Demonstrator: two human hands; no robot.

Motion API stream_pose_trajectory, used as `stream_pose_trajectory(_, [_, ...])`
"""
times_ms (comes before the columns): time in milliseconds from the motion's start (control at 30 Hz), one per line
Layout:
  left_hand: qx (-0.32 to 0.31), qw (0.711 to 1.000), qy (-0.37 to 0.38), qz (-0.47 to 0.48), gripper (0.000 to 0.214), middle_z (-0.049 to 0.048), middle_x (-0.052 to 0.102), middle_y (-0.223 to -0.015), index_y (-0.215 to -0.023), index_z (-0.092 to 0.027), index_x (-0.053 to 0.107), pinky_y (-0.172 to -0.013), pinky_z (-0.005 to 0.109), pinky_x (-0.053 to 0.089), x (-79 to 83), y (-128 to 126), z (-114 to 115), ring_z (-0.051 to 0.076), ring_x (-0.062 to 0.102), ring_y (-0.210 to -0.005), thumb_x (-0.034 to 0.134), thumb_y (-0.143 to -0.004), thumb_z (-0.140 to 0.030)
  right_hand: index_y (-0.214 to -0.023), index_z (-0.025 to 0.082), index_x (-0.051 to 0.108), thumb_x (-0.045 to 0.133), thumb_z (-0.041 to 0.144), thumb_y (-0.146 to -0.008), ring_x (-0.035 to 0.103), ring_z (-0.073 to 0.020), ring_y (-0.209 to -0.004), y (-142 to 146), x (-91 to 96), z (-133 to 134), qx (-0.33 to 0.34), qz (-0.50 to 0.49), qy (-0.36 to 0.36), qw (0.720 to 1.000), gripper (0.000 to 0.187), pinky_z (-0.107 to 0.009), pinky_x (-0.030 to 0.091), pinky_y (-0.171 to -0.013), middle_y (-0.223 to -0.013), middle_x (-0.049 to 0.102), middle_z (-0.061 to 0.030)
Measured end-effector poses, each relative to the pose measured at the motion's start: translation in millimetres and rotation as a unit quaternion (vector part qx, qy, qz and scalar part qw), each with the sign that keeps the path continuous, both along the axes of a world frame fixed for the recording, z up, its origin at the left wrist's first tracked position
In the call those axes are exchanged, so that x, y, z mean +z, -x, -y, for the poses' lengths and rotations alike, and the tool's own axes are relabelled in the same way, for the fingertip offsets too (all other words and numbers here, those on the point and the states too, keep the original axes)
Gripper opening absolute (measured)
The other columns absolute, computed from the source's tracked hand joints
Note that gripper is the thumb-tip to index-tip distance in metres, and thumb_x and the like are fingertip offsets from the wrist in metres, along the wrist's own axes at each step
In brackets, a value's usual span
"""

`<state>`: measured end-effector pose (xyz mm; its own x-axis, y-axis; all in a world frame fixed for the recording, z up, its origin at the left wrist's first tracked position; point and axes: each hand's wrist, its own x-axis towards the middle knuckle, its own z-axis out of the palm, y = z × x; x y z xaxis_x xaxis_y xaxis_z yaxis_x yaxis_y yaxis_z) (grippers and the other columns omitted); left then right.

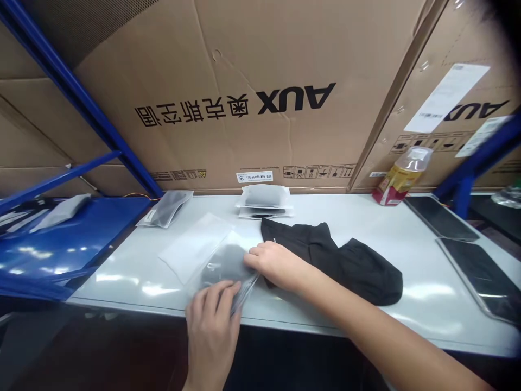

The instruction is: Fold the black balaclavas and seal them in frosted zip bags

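A frosted plastic bag [222, 263] with a dark folded item inside lies near the front edge of the white table [358, 217]. My left hand [211, 320] rests on the bag's near edge, fingers curled over it. My right hand [274, 263] presses its fingertips against the bag's right side and holds it there. Just right of that hand lies a black garment [350, 260], spread loose on the table. An empty frosted bag [191, 244] lies flat under the filled one, to its left.
A stack of packed bags [264, 198] sits at the back, and one more packed bag [166, 209] at the back left. A yellow and red bottle [401, 179] stands at the back right. Dark flat panels [476, 269] lie at right. Large cardboard boxes [252, 81] form the wall behind. A blue rack shelf [61, 244] is at left.
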<state>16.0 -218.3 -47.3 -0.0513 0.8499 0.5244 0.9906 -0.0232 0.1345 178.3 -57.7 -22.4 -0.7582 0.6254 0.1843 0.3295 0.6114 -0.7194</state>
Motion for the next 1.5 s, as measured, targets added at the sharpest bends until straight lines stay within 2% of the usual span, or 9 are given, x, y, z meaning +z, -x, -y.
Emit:
stream_pose_trajectory(167, [-0.007, 1.000, 0.001, 0.011, 0.022, 0.0084, 0.073, -0.107, -0.111, -0.027, 0.071, -0.088, 0.047, 0.053, 7.6, 11.7, -5.5, 0.030, 0.064, -0.092, 0.056, -0.097, -0.021, -0.096, 0.022, 0.068, 0.058, 0.000, -0.089, 0.061, -0.0266, -0.101, -15.4, 3.4, 0.4, -0.044, 0.051, -0.035, 0.997, 0.025, -0.040, 0.045, -0.098, -0.103, 0.070, -0.0081])
stream_pose_trajectory(333, [-0.068, 0.994, 0.084, 0.026, 0.028, 0.0062, 0.074, -0.113, -0.115, -0.031, 0.071, -0.083, 0.045, 0.053, 61.2, 19.3, -16.7, 0.033, 0.066, -0.104, 0.060, -0.098, -0.051, -0.119, 0.018, 0.069, 0.057, 0.008, -0.096, 0.062, -0.0293, -0.115, -32.6, 17.3, -6.0, -0.132, 0.055, -0.017, 0.990, 0.028, -0.040, 0.046, -0.099, -0.121, 0.070, -0.0140])
stream_pose_trajectory(467, [-0.171, 0.955, 0.233, 0.068, 0.038, 0.0061, 0.075, -0.120, -0.114, -0.032, 0.072, -0.100, 0.047, 0.047, 93.2, 22.6, -84.0, 0.032, 0.064, -0.115, 0.038, -0.107, -0.045, -0.083, 0.020, 0.073, 0.055, 0.019, -0.100, 0.069, -0.0250, -0.085, -25.5, 19.8, -15.1, -0.188, 0.058, 0.060, 0.979, 0.025, -0.034, 0.047, -0.077, -0.094, 0.077, -0.0113])
stream_pose_trajectory(533, [-0.223, 0.925, 0.300, 0.070, 0.032, 0.0038, 0.076, -0.118, -0.106, -0.031, 0.075, -0.101, 0.045, 0.047, 91.3, 25.7, -128.8, 0.030, 0.065, -0.115, 0.046, -0.104, -0.044, -0.067, 0.021, 0.066, 0.060, 0.023, -0.097, 0.066, -0.0207, -0.067, -17.1, 18.0, -16.1, -0.189, 0.056, 0.109, 0.974, 0.031, -0.031, 0.044, -0.066, -0.077, 0.075, -0.0083])
stream_pose_trajectory(667, [-0.284, 0.867, 0.402, 0.077, 0.023, -0.0004, 0.072, -0.074, -0.077, -0.024, 0.073, -0.072, 0.032, 0.050, 74.3, 35.0, -183.4, 0.021, 0.065, -0.071, 0.067, -0.089, -0.043, -0.058, 0.021, 0.057, 0.061, 0.026, -0.096, 0.055, -0.0129, -0.044, -4.8, 13.8, -10.3, -0.193, 0.019, 0.192, 0.962, 0.038, -0.027, 0.037, -0.051, -0.063, 0.070, -0.0041])
stream_pose_trajectory(767, [-0.298, 0.858, 0.404, 0.108, 0.032, -0.0013, 0.067, -0.074, -0.082, -0.022, 0.069, -0.063, 0.028, 0.044, 70.7, 39.6, -182.0, 0.018, 0.059, -0.068, 0.058, -0.096, -0.048, -0.065, 0.021, 0.059, 0.056, 0.030, -0.098, 0.053, -0.0106, -0.040, -2.2, 11.3, -4.1, -0.194, -0.033, 0.241, 0.950, 0.035, -0.023, 0.035, -0.046, -0.059, 0.066, -0.0006])
stream_pose_trajectory(900, [-0.274, 0.880, 0.355, 0.157, 0.035, -0.0009, 0.064, -0.080, -0.090, -0.022, 0.065, -0.064, 0.028, 0.041, 74.7, 39.0, -161.8, 0.017, 0.055, -0.071, 0.046, -0.103, -0.048, -0.075, 0.021, 0.060, 0.052, 0.044, -0.102, 0.046, -0.0092, -0.036, -1.7, 8.9, 1.6, -0.207, -0.093, 0.286, 0.931, 0.036, -0.020, 0.032, -0.041, -0.050, 0.058, 0.0034])
stream_pose_trajectory(1133, [-0.269, 0.888, 0.320, 0.191, 0.032, -0.0002, 0.066, -0.080, -0.087, -0.023, 0.067, -0.066, 0.030, 0.043, 69.7, 31.5, -151.1, 0.019, 0.057, -0.072, 0.047, -0.103, -0.042, -0.077, 0.022, 0.056, 0.060, 0.041, -0.096, 0.057, -0.0124, -0.050, 1.9, 3.7, 5.0, -0.216, -0.141, 0.299, 0.919, 0.027, -0.019, 0.036, -0.044, -0.058, 0.059, 0.0033])
stream_pose_trajectory(1500, [-0.242, 0.917, 0.238, 0.210, 0.025, 0.0013, 0.067, -0.086, -0.082, -0.023, 0.061, -0.073, 0.032, 0.044, 62.6, 24.7, -144.8, 0.021, 0.061, -0.081, 0.048, -0.101, -0.031, -0.072, 0.024, 0.047, 0.054, 0.047, -0.098, 0.044, -0.0105, -0.039, 5.4, 0.5, 24.6, -0.205, -0.141, 0.355, 0.901, 0.035, -0.021, 0.032, -0.040, -0.050, 0.054, 0.0051])
